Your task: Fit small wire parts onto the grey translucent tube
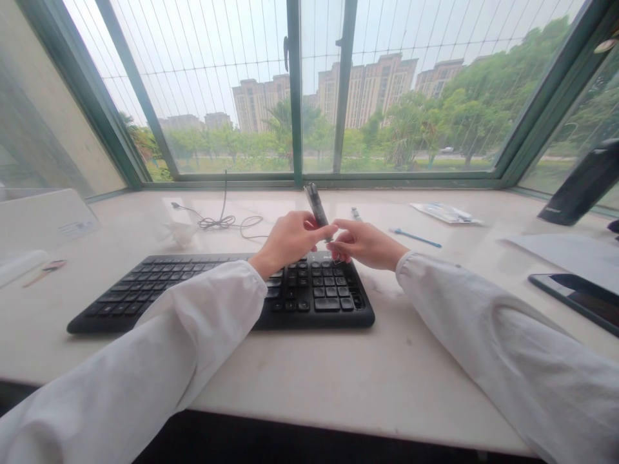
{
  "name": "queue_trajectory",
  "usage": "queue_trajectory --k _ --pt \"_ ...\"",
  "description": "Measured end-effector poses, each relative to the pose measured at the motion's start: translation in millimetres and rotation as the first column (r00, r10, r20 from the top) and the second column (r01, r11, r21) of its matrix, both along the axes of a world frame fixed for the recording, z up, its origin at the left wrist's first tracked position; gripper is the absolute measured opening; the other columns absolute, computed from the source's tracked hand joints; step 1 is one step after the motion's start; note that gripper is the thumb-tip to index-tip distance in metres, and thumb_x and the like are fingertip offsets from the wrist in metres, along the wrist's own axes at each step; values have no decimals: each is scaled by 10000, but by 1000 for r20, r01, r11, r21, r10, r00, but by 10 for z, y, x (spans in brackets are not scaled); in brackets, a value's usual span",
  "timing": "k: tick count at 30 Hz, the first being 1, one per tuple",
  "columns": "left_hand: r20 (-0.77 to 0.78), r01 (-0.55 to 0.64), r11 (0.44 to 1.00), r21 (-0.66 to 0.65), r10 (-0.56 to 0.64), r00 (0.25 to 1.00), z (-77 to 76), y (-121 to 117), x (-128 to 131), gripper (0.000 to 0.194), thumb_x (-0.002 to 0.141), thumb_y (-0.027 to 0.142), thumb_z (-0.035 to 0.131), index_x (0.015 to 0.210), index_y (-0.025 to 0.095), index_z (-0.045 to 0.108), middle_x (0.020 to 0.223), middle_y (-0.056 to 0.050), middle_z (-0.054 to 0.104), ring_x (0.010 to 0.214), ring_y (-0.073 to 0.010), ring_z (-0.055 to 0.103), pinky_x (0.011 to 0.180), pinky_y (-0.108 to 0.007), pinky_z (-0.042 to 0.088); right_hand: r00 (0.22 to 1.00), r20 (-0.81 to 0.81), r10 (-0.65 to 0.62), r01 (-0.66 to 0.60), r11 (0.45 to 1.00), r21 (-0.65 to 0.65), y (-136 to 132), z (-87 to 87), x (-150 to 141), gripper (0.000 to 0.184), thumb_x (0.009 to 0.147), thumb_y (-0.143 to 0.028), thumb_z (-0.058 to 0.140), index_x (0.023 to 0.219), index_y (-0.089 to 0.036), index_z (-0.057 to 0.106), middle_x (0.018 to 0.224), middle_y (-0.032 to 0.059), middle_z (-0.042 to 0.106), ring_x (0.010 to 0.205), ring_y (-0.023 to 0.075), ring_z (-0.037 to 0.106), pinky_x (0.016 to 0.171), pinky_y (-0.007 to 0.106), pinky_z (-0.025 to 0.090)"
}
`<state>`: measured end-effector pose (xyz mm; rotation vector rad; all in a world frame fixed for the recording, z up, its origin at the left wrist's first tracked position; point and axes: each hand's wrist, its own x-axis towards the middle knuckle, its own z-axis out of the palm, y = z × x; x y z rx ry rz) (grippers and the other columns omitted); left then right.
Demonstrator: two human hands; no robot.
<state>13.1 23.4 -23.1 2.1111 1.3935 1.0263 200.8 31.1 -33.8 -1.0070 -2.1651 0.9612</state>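
Observation:
My left hand is closed round a dark grey, partly see-through stick-shaped tool, which tilts with its top end up and to the left. My right hand meets it at the lower end, fingers pinched together. What the right fingertips grip, if anything, is too small to make out. Below both hands lies a black keyboard, its left part partly covered by my left sleeve. Near its right end, a few key positions look open, without caps.
Behind the hands lie a coiled black cable, a crumpled clear wrapper and a small clear piece. To the right are a blue stick, a plastic packet, paper, a phone and a black object.

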Motion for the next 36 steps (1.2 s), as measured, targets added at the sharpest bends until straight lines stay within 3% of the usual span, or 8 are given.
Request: queue_trajectory --k 8,16,31,36 --pt "19 20 999 -46 -19 1000 69 -28 -27 377 733 535 725 825 169 710 709 -44 725 588 -158 679 517 -238 503 999 -2 50 -49 998 50 9 -17 -6 96 845 -256 576 850 -200 499 659 -12 648 558 111 563 544 228 467" --pt "75 64 996 -59 -60 995 56 -84 -9 388 728 538 729 842 167 715 720 -47 724 553 -152 668 496 -236 497 994 103 26 -42 987 156 -20 78 62 89 828 -267 600 877 -193 587 651 -14 647 582 112 570 577 221 447" --pt "41 93 994 -49 -91 995 31 -69 -22 342 750 494 719 836 163 717 705 -55 716 570 -151 659 494 -239 512 996 70 63 -69 995 78 -16 30 51 101 798 -203 560 899 -201 552 642 -31 647 543 110 569 558 224 456" --pt "-23 69 997 43 -68 997 83 -150 6 336 752 513 718 840 189 707 737 -34 725 564 -147 656 504 -235 497 996 68 54 -59 996 66 -34 43 63 92 791 -205 547 880 -203 526 657 -29 641 569 113 572 609 241 464"
